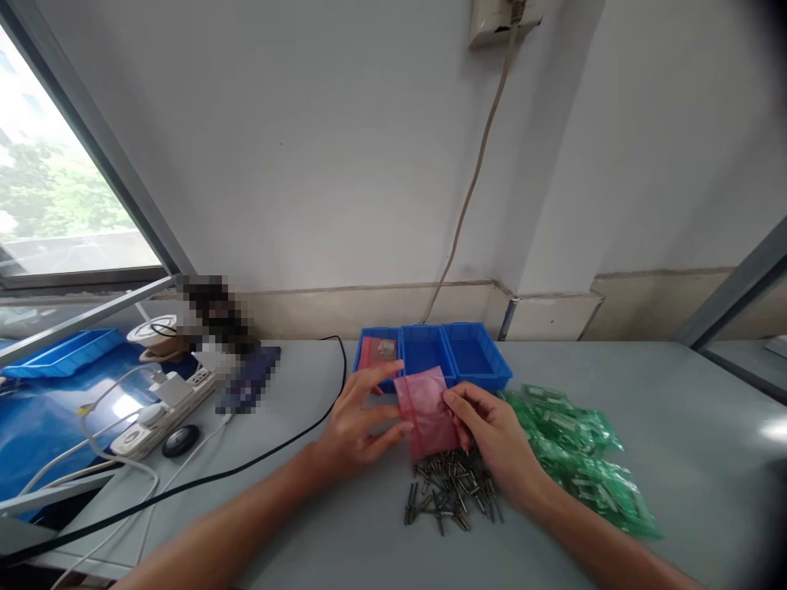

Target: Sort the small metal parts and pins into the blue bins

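A small pink zip bag (426,414) hangs over a pile of metal pins with thicker ends (455,487). My right hand (489,430) pinches the bag's right edge between thumb and fingers. On the other side, my left hand (362,418) has its fingers spread, with thumb and fingertips at the bag's left edge; whether they touch it I cannot tell. Behind the bag are three blue bins side by side: a left bin (357,360) with pink bagging in it, a middle bin (423,351) and a right bin (473,352). The bag hides part of the bins and pile.
Green plastic bags with parts inside (578,451) lie to the right of the pins. At left are a black cable (270,455), a power strip (163,414), a black oval object (180,441) and a blue tray (65,354). A wall (344,164) rises behind the table.
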`<move>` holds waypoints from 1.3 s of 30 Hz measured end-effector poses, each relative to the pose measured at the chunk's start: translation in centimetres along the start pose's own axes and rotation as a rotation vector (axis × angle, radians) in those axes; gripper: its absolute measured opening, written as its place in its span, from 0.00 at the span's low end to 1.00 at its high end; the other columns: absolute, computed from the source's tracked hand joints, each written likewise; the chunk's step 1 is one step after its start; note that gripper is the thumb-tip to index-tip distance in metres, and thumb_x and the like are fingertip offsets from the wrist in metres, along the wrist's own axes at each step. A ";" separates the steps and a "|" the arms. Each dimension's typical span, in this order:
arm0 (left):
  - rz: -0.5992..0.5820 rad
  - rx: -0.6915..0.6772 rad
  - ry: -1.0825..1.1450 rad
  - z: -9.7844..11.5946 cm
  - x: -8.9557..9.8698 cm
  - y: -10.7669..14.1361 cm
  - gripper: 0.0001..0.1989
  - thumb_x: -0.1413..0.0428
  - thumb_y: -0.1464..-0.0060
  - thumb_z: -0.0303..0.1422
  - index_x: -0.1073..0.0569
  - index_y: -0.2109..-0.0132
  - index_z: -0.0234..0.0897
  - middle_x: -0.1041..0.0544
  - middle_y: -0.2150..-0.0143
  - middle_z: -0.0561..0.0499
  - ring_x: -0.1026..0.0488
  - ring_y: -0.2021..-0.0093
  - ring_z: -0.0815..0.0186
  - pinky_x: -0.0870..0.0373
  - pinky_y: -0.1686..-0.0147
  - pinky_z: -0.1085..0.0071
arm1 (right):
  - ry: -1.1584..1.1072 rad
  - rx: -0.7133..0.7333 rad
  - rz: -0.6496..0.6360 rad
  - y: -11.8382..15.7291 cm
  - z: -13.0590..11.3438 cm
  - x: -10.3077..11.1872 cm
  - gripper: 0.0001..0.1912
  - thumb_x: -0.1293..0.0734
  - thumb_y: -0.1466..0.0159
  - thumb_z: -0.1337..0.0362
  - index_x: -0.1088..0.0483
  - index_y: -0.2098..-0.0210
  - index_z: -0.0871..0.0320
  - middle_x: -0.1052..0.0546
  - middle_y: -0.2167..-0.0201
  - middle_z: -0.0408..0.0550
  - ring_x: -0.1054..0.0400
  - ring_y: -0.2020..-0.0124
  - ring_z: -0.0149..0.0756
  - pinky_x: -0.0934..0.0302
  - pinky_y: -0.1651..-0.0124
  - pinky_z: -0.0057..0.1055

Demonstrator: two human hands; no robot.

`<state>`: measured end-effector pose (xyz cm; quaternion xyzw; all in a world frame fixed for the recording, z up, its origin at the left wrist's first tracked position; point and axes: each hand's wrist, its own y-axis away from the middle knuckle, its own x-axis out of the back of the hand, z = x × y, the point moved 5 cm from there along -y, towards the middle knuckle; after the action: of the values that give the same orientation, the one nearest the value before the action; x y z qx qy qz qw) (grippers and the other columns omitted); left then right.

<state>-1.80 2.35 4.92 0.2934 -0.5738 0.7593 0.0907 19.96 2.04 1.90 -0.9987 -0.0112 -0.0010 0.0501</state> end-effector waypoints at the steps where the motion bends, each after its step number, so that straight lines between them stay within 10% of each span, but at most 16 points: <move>1: -0.029 -0.044 -0.016 0.3 0.0 -0.1 0.06 0.39 0.31 0.34 0.19 0.55 0.38 0.33 0.27 0.41 0.31 0.33 0.49 0.24 0.42 0.53 | -0.017 -0.013 0.005 0.0 0.1 0.0 0.24 0.28 0.32 0.43 0.31 0.72 0.55 0.36 0.83 0.34 0.46 0.81 0.28 0.49 0.73 0.28; 13: -0.036 -0.059 -0.113 -0.2 -0.7 0.9 0.25 0.50 0.30 0.20 0.29 0.31 0.41 0.19 0.45 0.43 0.27 0.38 0.56 0.25 0.39 0.55 | -0.092 0.001 -0.012 0.1 -0.1 -0.1 0.22 0.31 0.30 0.42 0.21 0.58 0.55 0.27 0.68 0.44 0.37 0.76 0.31 0.42 0.76 0.28; 26: 0.005 0.246 0.007 -2.5 -0.4 0.4 0.17 0.44 0.30 0.27 0.26 0.37 0.44 0.19 0.46 0.46 0.24 0.45 0.58 0.26 0.41 0.59 | -0.069 -0.029 -0.119 0.5 -0.1 -0.7 0.28 0.32 0.29 0.42 0.22 0.41 0.55 0.27 0.76 0.42 0.34 0.72 0.36 0.40 0.69 0.31; 39: -0.094 0.569 -0.290 -5.7 0.0 1.0 0.15 0.50 0.26 0.41 0.29 0.40 0.42 0.25 0.42 0.42 0.30 0.41 0.50 0.33 0.38 0.49 | 0.119 0.002 -0.090 0.4 0.4 -0.7 0.22 0.37 0.25 0.44 0.24 0.46 0.53 0.29 0.74 0.41 0.33 0.72 0.37 0.38 0.67 0.33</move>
<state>-4.19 7.25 3.10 0.4381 -0.3311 0.8346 -0.0428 19.28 1.67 1.46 -0.9953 -0.0532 -0.0625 0.0516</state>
